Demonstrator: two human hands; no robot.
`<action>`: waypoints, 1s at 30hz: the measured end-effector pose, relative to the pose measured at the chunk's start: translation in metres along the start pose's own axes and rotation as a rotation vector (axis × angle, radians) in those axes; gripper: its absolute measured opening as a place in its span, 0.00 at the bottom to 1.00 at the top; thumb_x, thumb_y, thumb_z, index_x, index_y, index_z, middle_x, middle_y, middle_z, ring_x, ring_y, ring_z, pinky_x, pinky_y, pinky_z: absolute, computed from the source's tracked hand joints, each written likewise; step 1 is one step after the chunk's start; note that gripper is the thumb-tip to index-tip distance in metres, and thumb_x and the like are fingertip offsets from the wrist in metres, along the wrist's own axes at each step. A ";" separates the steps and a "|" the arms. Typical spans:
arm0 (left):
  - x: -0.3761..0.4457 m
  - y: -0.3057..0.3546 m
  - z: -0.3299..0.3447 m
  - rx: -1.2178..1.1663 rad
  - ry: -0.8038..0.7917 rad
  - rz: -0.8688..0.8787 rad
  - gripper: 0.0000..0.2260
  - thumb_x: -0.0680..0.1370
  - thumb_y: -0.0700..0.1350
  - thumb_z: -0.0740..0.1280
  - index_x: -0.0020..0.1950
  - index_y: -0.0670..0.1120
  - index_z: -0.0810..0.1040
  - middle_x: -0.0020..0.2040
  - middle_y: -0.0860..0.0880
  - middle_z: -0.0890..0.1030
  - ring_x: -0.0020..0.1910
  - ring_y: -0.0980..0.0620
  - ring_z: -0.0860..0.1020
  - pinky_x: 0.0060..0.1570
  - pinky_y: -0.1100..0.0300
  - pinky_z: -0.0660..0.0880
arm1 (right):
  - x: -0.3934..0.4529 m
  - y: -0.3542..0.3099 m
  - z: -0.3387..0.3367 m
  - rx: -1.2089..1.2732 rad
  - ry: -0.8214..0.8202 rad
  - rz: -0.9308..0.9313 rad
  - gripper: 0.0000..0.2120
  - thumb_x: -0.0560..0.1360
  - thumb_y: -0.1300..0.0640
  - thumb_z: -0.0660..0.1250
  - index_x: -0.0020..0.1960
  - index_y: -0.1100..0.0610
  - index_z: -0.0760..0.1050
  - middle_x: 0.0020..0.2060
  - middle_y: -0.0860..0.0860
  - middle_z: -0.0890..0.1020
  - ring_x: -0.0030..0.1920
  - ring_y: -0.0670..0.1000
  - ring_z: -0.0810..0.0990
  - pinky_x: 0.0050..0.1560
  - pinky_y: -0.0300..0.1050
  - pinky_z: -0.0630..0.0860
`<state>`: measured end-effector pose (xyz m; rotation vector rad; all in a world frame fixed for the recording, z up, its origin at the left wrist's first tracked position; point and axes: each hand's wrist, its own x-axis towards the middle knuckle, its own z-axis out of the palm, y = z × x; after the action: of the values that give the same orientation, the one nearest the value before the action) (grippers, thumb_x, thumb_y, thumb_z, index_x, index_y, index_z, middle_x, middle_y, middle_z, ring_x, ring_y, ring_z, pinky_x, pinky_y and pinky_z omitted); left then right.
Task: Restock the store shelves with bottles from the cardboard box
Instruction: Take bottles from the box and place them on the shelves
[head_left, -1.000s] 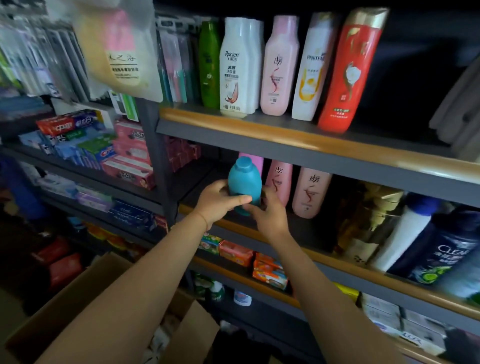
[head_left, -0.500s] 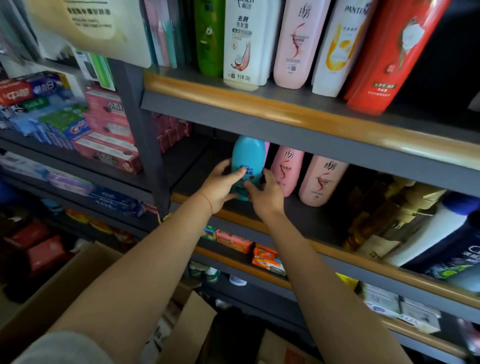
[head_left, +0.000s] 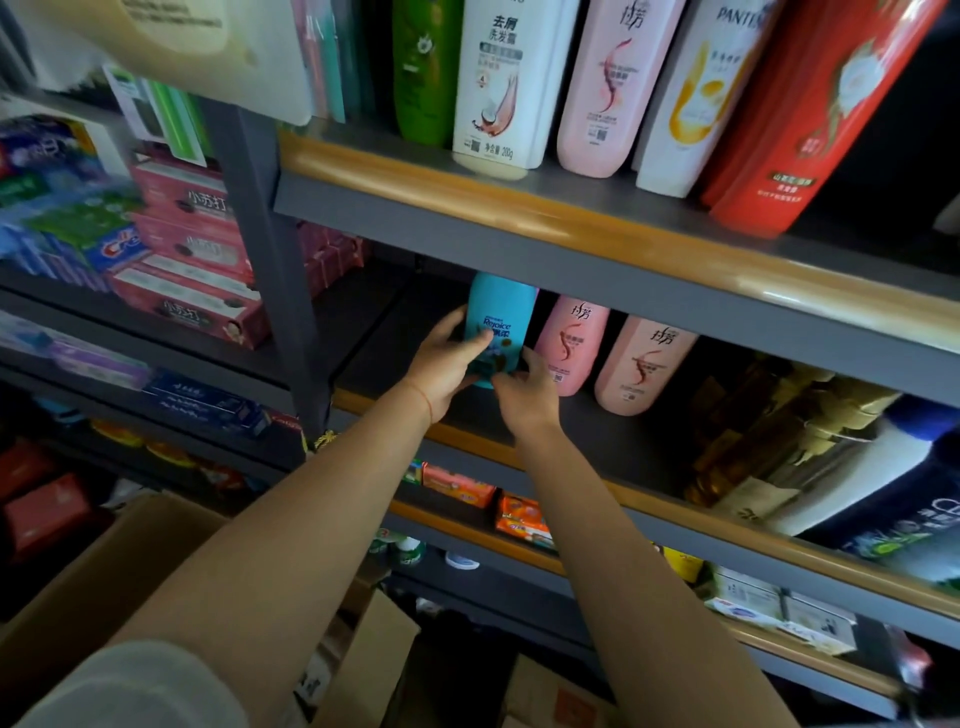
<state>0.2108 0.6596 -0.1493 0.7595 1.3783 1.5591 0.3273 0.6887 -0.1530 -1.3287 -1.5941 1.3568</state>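
Fingers of my left hand (head_left: 441, 366) curl round the left side of the turquoise Rejoice bottle (head_left: 498, 327), thumb laid across its label, so that grip is closed on it. My right hand (head_left: 524, 397) meets the bottle's lower right edge with bent fingertips; whether that grip truly clasps it or only touches, I cannot tell. The bottle stands upright at centre frame on the middle shelf (head_left: 597, 452), its top hidden under the upper shelf (head_left: 519, 208). Just right of it stand two pink bottles (head_left: 571, 345), the nearer one touching or almost touching it. Above, on the upper shelf, a green, a white, a pink, another white and a red bottle stand in a row. At lower left of the frame sits the open cardboard box (head_left: 104, 571). Toothpaste cartons (head_left: 182, 260) are stacked at upper left.
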 end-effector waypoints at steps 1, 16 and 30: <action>0.000 0.000 0.000 -0.001 -0.003 0.006 0.23 0.80 0.43 0.68 0.75 0.53 0.70 0.64 0.48 0.79 0.60 0.50 0.80 0.56 0.49 0.81 | 0.000 0.000 0.000 0.012 -0.002 0.006 0.26 0.77 0.65 0.64 0.73 0.54 0.65 0.63 0.53 0.77 0.61 0.53 0.77 0.61 0.50 0.78; -0.136 -0.035 -0.103 0.041 0.478 0.054 0.10 0.81 0.39 0.63 0.45 0.47 0.83 0.37 0.46 0.82 0.36 0.49 0.80 0.36 0.55 0.77 | -0.094 -0.004 0.060 0.267 -0.362 0.030 0.05 0.81 0.63 0.63 0.49 0.64 0.76 0.36 0.57 0.81 0.32 0.53 0.81 0.34 0.45 0.80; -0.335 -0.268 -0.324 0.253 1.307 -0.577 0.43 0.74 0.53 0.74 0.82 0.52 0.51 0.80 0.49 0.61 0.77 0.47 0.63 0.75 0.44 0.63 | -0.186 0.298 0.332 -0.726 -0.838 0.530 0.02 0.77 0.59 0.65 0.46 0.55 0.77 0.46 0.56 0.81 0.43 0.54 0.80 0.46 0.50 0.79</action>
<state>0.1216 0.2131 -0.4353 -0.7022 2.4294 1.3708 0.1565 0.3974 -0.4985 -1.8176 -2.5959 1.9071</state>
